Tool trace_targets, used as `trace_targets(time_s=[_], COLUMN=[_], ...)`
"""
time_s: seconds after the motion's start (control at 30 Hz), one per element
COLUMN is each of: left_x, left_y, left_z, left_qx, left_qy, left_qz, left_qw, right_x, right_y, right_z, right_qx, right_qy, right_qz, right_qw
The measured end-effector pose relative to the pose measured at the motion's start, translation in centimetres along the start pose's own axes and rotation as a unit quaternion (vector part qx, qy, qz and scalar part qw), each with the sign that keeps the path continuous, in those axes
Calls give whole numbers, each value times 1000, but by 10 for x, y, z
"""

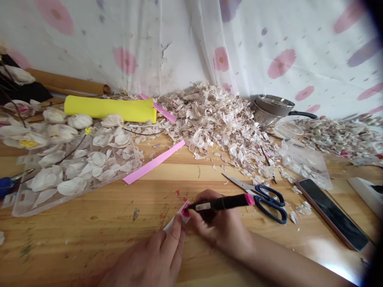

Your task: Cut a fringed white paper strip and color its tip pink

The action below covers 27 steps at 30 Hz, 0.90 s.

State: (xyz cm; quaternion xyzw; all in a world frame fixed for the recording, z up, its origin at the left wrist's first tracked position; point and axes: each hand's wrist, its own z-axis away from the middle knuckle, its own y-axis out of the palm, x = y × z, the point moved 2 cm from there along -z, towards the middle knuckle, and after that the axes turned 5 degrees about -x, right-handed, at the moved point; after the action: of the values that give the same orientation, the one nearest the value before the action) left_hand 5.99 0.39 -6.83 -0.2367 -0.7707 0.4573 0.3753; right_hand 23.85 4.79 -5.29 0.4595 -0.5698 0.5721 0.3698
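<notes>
Where the pink-stained end of a small white slip (pixel 176 220) lies on the wooden table (pixel 89 227), the tip of a black marker (pixel 223 203) meets it, directly between the two hands. The right hand (pixel 221 228) is clamped around the marker's barrel, thumb and fingers closed near the tip, while the pink-banded rear end points away to its right. The left hand (pixel 152 259) lies flat with its fingers stretched out side by side, the fingertips pressing the slip down — not curled round it. Just beyond the right hand, and under the marker's rear end, lie blue-handled scissors (pixel 266 201); further to its right is a dark phone (pixel 332 213). Ahead of the left hand lies a pink paper strip (pixel 154 162), and to its far left a clear tray (pixel 30 208) of white petals. Well beyond both hands — a yellow roll (pixel 110 108), a heap of pale flakes (pixel 215 119) and a steel pan (pixel 272 107).
</notes>
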Motion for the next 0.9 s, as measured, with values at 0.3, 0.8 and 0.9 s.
trace_targets(time_s=[0.3, 0.8, 0.9], left_x=[-1, 2, 3], left_y=[4, -4, -3], left_z=[1, -6, -6], left_qx=[-17, -25, -42], left_qy=[-8, -9, -5], left_qz=[13, 6, 19], left_qw=[1000, 1000, 999], right_x=[4, 6, 6], right_y=[-2, -3, -3], right_z=[-2, -2, -2], right_qx=[-22, -29, -6], right_qy=[-12, -40, -40], right_qz=[10, 50, 66], right_qw=[1000, 998, 997])
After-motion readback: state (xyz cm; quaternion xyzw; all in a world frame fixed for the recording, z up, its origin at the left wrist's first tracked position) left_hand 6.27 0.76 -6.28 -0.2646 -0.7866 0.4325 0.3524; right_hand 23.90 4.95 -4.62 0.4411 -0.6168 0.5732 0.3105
